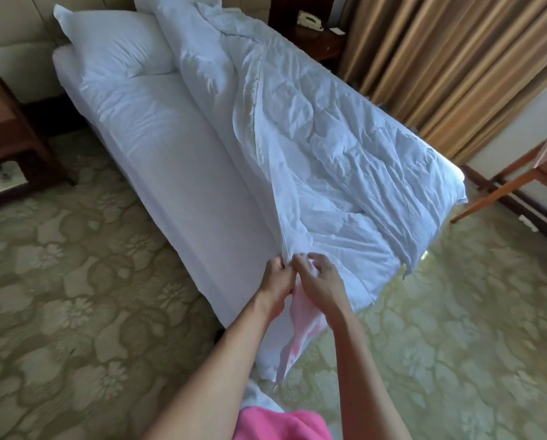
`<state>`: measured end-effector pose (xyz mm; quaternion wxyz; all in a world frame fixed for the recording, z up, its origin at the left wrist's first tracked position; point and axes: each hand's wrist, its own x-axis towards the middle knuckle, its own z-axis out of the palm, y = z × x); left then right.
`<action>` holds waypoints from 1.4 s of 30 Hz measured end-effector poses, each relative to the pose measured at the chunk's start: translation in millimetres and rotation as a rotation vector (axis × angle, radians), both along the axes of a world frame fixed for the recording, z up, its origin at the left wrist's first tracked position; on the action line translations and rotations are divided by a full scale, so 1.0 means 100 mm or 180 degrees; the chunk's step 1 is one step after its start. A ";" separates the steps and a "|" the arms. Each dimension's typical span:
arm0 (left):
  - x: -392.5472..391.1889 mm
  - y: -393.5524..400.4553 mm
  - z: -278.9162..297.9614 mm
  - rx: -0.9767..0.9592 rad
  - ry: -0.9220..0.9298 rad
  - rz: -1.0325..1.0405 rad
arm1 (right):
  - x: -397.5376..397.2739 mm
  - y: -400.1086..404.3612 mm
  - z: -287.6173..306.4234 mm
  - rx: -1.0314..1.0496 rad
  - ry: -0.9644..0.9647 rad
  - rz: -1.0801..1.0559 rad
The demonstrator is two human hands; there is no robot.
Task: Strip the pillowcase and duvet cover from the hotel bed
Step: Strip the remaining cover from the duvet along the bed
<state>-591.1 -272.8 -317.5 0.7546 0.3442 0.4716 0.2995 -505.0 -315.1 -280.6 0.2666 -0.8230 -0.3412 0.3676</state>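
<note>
A crumpled white duvet in its cover lies along the right half of the bed. A seam or zipper line runs down the cover's edge to the foot corner. My left hand pinches that edge at the corner. My right hand grips the bunched cover fabric right beside it, fingers curled. A loose fold of the cover hangs down between my forearms. A white pillow in its pillowcase rests at the head of the bed, against the headboard.
A dark wooden nightstand stands left of the bed, another with a telephone at the far right. Tan curtains hang behind. A wooden table leg juts in at right. Patterned carpet surrounds the bed.
</note>
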 end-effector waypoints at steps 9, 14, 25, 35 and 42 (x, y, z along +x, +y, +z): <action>0.59 -0.08 0.42 -0.0761 -0.0944 0.0371 | 0.52 -0.77 0.31 0.0550 -0.0288 0.0181; 0.89 -0.16 0.47 -0.0646 -0.1316 0.0531 | 0.97 -0.79 0.28 0.0923 -0.1000 -0.0338; 2.94 -0.37 0.66 -0.0691 -0.1225 0.0631 | 3.05 -0.94 0.29 0.0942 -0.0906 -0.0373; 4.30 0.02 0.60 -0.0459 -0.1315 0.0362 | 4.39 -0.73 0.38 0.0975 -0.0770 -0.0350; 5.66 0.68 0.27 -0.0394 -0.0968 0.0068 | 5.62 -0.15 0.16 0.0592 -0.1138 0.0029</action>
